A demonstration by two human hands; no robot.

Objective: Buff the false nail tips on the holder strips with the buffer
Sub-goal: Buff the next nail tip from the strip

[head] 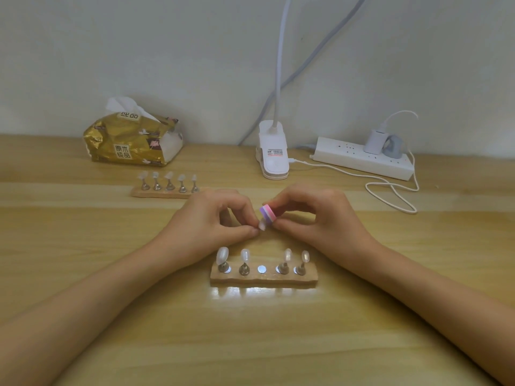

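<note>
My left hand (216, 218) pinches a clear false nail tip (262, 225) on its small stand, lifted above the near holder strip (263, 278). My right hand (312, 214) grips a small pink and purple buffer block (268, 212), whose lower end touches the nail tip. The near wooden strip carries several clear tips on metal stands, and its middle spot (261, 269) shows a bare round magnet. A second holder strip (167, 190) with several tips stands farther back on the left.
A gold tissue pack (131, 140) lies at the back left. A white clip lamp base (271, 150) stands at the back centre. A white power strip (362, 158) with a charger and a looping white cable (390, 190) sits at the back right.
</note>
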